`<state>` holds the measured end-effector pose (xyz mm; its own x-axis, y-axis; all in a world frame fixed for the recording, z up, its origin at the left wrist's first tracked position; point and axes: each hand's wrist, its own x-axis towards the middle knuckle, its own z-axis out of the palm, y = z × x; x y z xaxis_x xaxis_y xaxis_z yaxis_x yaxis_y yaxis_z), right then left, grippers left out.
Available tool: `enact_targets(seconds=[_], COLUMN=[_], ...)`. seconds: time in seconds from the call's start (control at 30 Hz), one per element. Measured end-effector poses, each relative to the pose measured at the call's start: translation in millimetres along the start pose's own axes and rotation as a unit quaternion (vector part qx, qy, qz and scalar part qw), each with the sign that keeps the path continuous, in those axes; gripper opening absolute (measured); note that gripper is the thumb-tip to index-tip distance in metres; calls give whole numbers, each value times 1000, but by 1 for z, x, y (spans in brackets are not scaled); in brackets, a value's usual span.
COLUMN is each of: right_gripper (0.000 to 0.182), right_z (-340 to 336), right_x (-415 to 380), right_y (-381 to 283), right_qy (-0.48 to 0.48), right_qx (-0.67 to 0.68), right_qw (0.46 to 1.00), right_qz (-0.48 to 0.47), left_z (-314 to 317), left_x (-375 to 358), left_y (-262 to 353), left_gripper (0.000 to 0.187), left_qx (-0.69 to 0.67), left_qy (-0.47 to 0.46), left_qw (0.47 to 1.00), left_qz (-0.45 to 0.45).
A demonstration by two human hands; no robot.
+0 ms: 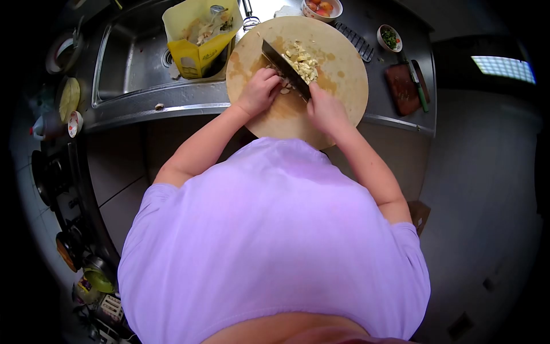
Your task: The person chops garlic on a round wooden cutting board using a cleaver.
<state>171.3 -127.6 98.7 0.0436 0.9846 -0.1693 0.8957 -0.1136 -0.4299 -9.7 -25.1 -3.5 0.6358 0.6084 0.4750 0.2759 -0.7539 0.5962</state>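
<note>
A large round cutting board (349, 94) lies at the counter's front edge. My right hand (326, 108) is closed round the handle of a cleaver (286, 66), whose dark blade slants up and left across the board. On the blade's right side is a pile of chopped pale garlic (302, 62). My left hand (261, 90) rests on the board left of the blade, fingers curled and pressed together on garlic. Pale garlic pieces (285, 90) lie beside its fingertips, close to the blade. What sits under those fingers is partly hidden.
Left of the board, a yellow bag (200, 60) with scraps stands by the metal sink (129, 63). Behind are a whisk (250, 22) and a bowl of reddish items (322, 8). To the right are a bowl of chopped greens (390, 39) and a green-handled knife (421, 92) on a brown board (399, 92).
</note>
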Motion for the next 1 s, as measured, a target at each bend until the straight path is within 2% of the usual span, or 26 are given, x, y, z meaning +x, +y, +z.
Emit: enact_targets(seconds=[0.07, 0.27, 0.37, 0.63, 0.83, 0.93, 1.0], right_gripper=[15, 15, 15, 15, 16, 17, 17], right_z=[-2, -3, 8, 5, 10, 8, 3], right_x=[3, -5, 4, 3, 3, 4, 0], right_y=[3, -11, -1, -11, -7, -5, -13], right_qy=[-2, -5, 7, -9, -9, 31, 20], right_qx=[-11, 18, -5, 0, 14, -2, 0], right_qw=[1000, 1000, 1000, 1000, 1000, 999, 999], right_qz=[7, 15, -14, -11, 17, -35, -26], left_z=[0, 1, -1, -2, -2, -2, -2], left_x=[4, -2, 6, 3, -2, 0, -2], left_y=[-1, 4, 1, 5, 6, 4, 3], left_gripper=[12, 12, 12, 11, 11, 11, 11], left_qx=[-4, 13, 25, 45, 34, 26, 15], left_qy=[23, 16, 14, -13, -7, 3, 11], left_qw=[1000, 1000, 1000, 999, 999, 1000, 1000], left_qz=[10, -13, 11, 14, 16, 15, 7])
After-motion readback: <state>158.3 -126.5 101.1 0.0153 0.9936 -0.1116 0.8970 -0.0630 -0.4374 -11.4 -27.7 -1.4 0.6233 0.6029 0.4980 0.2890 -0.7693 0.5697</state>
